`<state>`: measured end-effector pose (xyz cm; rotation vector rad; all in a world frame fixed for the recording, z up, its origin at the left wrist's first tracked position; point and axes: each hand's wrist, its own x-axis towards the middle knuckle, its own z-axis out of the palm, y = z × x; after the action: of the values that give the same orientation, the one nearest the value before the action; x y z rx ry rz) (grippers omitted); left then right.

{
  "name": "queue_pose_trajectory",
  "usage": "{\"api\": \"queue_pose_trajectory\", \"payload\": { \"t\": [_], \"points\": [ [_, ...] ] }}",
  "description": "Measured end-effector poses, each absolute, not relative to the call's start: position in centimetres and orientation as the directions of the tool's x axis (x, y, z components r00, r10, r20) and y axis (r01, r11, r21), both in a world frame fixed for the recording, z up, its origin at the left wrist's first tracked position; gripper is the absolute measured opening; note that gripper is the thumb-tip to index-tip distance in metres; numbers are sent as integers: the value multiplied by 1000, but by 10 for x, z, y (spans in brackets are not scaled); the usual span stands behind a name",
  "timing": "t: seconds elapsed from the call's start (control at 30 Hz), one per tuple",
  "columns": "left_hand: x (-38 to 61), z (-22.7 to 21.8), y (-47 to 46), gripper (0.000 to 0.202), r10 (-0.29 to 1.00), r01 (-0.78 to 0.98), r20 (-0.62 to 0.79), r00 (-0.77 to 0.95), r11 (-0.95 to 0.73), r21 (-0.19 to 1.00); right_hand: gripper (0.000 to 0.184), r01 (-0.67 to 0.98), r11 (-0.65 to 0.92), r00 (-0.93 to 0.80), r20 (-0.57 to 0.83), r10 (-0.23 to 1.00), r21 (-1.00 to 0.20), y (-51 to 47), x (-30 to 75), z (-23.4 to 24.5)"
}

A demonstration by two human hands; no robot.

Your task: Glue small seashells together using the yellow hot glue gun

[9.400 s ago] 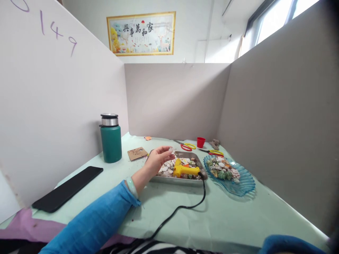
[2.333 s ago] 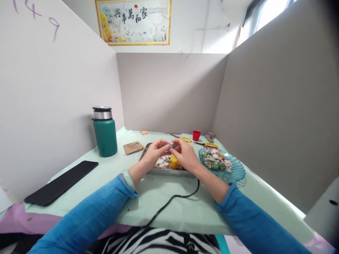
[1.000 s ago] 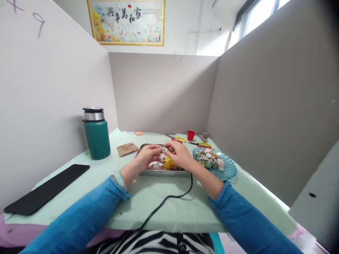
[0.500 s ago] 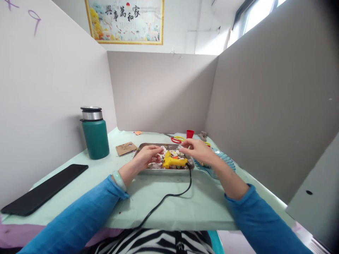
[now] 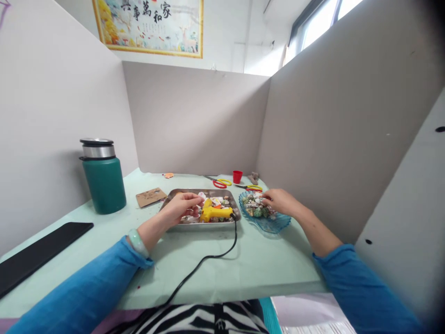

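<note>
My left hand [image 5: 181,208] hovers over the left side of a metal tray [image 5: 194,226], fingers curled round a small pale shell. A yellow glue gun [image 5: 214,212] lies in the tray among several shells, and its black cord [image 5: 205,264] runs toward me. My right hand [image 5: 281,201] reaches over a blue glass dish [image 5: 269,224] filled with shells, its fingertips pinched down among them. What those fingers hold is too small to make out.
A green flask [image 5: 103,178] stands at the left, a black phone [image 5: 34,255] lies near the front left. A cardboard piece [image 5: 150,196], scissors [image 5: 218,182], second scissors [image 5: 251,187] and a red cup [image 5: 237,176] lie behind the tray. Grey partition walls enclose three sides.
My hands were together over the tray holding a small piece. The right hand has moved right to the blue dish while the left stays over the tray. The camera turned right.
</note>
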<state>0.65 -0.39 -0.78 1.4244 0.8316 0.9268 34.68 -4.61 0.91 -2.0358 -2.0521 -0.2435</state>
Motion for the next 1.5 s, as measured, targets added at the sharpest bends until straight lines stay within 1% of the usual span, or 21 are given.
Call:
{"api": "queue_pose_trajectory", "payload": {
  "t": [0.1,0.27,0.37,0.43,0.53,0.63,0.73,0.77,0.8,0.87,0.9,0.93,1.0,1.1,1.17,1.27,1.4,1.5],
  "points": [
    [6,-8,-3,32,897,-26,64,438,-59,998,28,999,4,-12,234,972,35,-46,343,4],
    [7,-7,-4,32,892,-19,60,448,-58,998,40,981,-142,99,294,951,130,-49,328,-3],
    [8,-7,-5,33,890,-14,59,452,-59,998,45,973,-191,142,318,937,130,-51,323,1],
    [8,-7,-5,34,890,-11,57,452,-59,998,48,973,-215,176,339,924,80,-56,326,6],
    [7,-7,-6,35,892,-15,58,448,-57,998,46,945,-326,311,366,877,-21,-71,342,9],
    [8,-6,-7,35,894,-15,56,445,-56,998,39,887,-457,452,321,832,-66,-87,361,-2],
    [8,-6,-7,35,895,-10,57,442,-59,998,42,860,-493,510,263,819,-132,-96,375,-24],
    [8,-7,-6,35,895,-9,60,443,-62,998,41,858,-477,511,221,831,-189,-97,378,-32],
    [7,-7,-6,34,894,-8,64,444,-67,998,40,849,-445,500,160,851,-285,-96,380,-39],
    [7,-8,-6,34,891,-5,71,449,-77,997,42,752,-399,485,30,874,-525,-92,382,-50],
    [7,-8,-5,34,888,-3,74,454,-81,997,42,681,-388,482,-20,876,-621,-90,382,-54],
    [7,-8,-5,34,886,-2,77,457,-86,996,41,612,-379,477,-58,877,-694,-88,382,-56],
    [7,-8,-6,34,885,1,81,459,-91,996,38,515,-363,471,-98,877,-776,-84,380,-59],
    [8,-7,-7,34,889,5,78,452,-90,996,36,407,-328,471,-111,875,-852,-82,378,-59],
    [9,-6,-8,34,890,9,73,451,-87,996,37,306,-294,487,-116,865,-906,-81,378,-59],
    [8,-6,-8,34,888,17,78,454,-97,995,37,172,-233,510,-116,852,-957,-82,378,-57],
    [8,-8,-7,34,884,29,81,461,-106,994,36,82,-173,519,-106,848,-981,-83,382,-53],
    [7,-8,-7,32,885,18,88,457,-108,994,34,59,-136,526,-85,846,-989,-82,385,-47]
  ]
}}
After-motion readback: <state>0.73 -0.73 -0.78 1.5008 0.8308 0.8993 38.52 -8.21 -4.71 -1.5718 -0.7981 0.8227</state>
